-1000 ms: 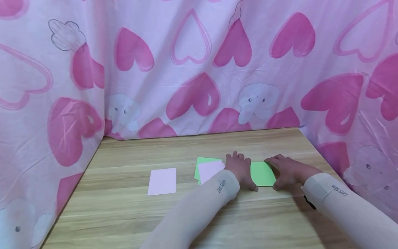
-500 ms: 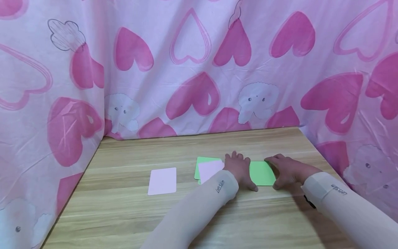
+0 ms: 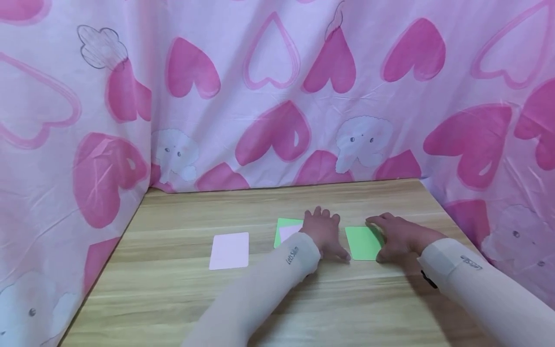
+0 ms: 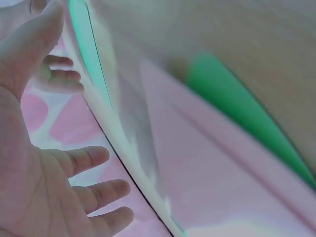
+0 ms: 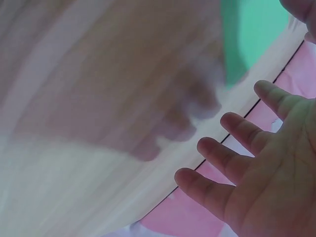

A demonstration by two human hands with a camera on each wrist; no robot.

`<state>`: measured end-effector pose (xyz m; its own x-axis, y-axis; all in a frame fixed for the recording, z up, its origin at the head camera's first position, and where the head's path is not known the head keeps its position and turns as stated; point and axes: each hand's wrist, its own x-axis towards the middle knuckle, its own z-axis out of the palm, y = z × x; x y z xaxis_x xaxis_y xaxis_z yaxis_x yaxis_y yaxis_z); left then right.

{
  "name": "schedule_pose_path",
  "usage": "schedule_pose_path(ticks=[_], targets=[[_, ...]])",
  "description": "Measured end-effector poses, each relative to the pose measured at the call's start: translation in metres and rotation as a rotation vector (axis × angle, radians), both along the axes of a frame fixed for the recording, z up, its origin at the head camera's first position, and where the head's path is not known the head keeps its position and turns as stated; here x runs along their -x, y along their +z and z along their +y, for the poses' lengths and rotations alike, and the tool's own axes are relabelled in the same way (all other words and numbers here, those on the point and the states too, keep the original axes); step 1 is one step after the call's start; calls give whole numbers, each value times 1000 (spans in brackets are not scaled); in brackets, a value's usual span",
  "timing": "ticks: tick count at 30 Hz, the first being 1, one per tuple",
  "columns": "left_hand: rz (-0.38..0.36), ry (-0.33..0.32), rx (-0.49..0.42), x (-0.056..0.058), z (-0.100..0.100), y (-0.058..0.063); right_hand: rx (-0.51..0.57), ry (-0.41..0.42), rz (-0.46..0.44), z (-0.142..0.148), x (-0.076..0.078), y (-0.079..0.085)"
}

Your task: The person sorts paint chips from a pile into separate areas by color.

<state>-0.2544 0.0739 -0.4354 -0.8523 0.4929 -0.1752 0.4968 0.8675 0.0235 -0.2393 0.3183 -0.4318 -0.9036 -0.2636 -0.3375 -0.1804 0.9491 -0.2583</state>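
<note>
A light green square card (image 3: 362, 244) lies flat on the wooden table. My right hand (image 3: 401, 235) is at its right side, thumb near the front corner and a fingertip near the back one. In the right wrist view its fingers (image 5: 212, 153) are spread and extended. My left hand (image 3: 322, 232) stretches out over the right part of a small overlapping group, where a pink card (image 3: 288, 232) covers most of a green card (image 3: 283, 222). The left wrist view shows that pink card (image 4: 197, 163) with green beneath it and the left hand's fingers (image 4: 98, 197) spread, holding nothing.
A single pink card (image 3: 230, 250) lies apart to the left. The wooden table (image 3: 182, 299) meets a pink heart-printed cloth (image 3: 269, 130) at the back and along both sides.
My left hand has shifted left, away from the green card and further over the pink one, leaving a gap of bare wood. The right hand stays at the green card's side.
</note>
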Motion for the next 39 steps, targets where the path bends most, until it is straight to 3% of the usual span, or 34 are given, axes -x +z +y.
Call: schedule_pose_path(ticks=[10, 20, 29, 39], targets=[[-56, 52, -41, 17, -56, 7, 34, 66, 28, -36, 14, 2], [-69, 83, -81, 15, -105, 11, 75, 141, 42, -86, 18, 4], [-112, 99, -117, 5, -123, 3, 100, 177, 58, -120, 16, -1], [-135, 98, -84, -1, -131, -6, 70, 196, 75, -145, 16, -6]])
